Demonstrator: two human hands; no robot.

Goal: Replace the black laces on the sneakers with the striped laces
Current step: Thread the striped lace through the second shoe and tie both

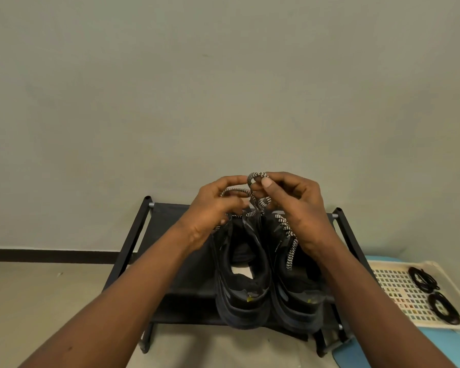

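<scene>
Found 2 black sneakers, the 9 o'clock sneaker (242, 277) and the 3 o'clock sneaker (300, 285), just beside each other on the top shelf of a black shoe rack (168, 216), heels toward 6 o'clock, toes toward 12 o'clock. Saw both hands above the toe ends, at 12 o'clock of the pair. Noted the right hand (298, 208) pinching a small upright loop of striped lace (256, 177) between thumb and forefinger, the other fingers curled. Noted the left hand (210, 211) at 9 o'clock of it, fingers curled round a second loop of the same striped pattern, somewhat blurred. Traced strands from both loops down toward the gap between the 2 tongues; could not tell which sneaker they ran from. Saw striped lacing crossed over the eyelets of the 3 o'clock sneaker, with 1 loose end hanging toward 6 o'clock beside the right wrist. Glimpsed a bit of striped lace under the left hand as well. Spotted a white perforated tray (391, 285) at 3 o'clock of the rack, on a blue surface (383, 351), with 2 coils of black laces (422, 280) inside, 1 at 12 o'clock of the other, apart.
</scene>
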